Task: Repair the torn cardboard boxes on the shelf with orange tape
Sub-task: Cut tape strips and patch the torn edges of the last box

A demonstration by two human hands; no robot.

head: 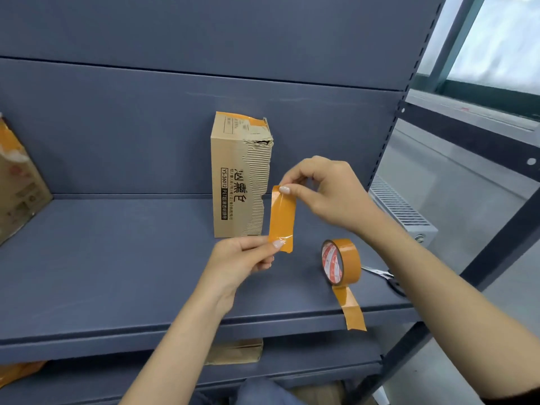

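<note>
Both hands pinched a cut strip of orange tape [281, 219]: right hand [324, 191] at top, left hand [244, 258] at bottom, before an upright torn brown cardboard box [233, 176] on the blue-grey metal shelf [117, 258].

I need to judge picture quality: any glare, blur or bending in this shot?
Head view: glare on the tape strip and the window washed out; wide-angle bending of the shelf edges; box print sharp, no obvious motion blur.
</note>
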